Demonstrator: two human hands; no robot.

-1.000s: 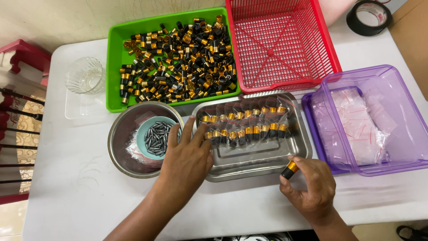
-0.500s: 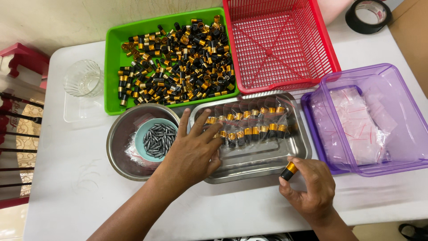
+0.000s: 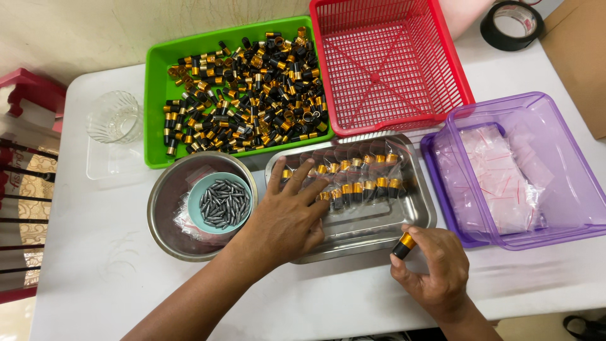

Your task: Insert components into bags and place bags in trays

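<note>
My left hand [image 3: 287, 211] lies flat with fingers spread over the left part of a steel tray [image 3: 379, 224], its fingertips on a clear plastic bag of black-and-gold caps [image 3: 356, 177] lined up in rows. At the tray's near right corner, my right hand [image 3: 432, 271] pinches one black-and-gold cap [image 3: 403, 245] between thumb and fingers. Left of the tray, a steel bowl [image 3: 165, 215] holds a small teal cup of dark pointed metal tips [image 3: 221, 203].
A green tray [image 3: 154, 101] heaped with loose black-and-gold caps sits at the back. A red mesh basket [image 3: 388, 63] stands beside it. A purple bin [image 3: 568, 221] of small clear bags is on the right. A glass [image 3: 113, 117] is far left, a tape roll [image 3: 510, 25] top right.
My left hand has slid a little rightward and forward over the bagged caps, fingers spreading wider. My right hand has stayed in place with the single cap.
</note>
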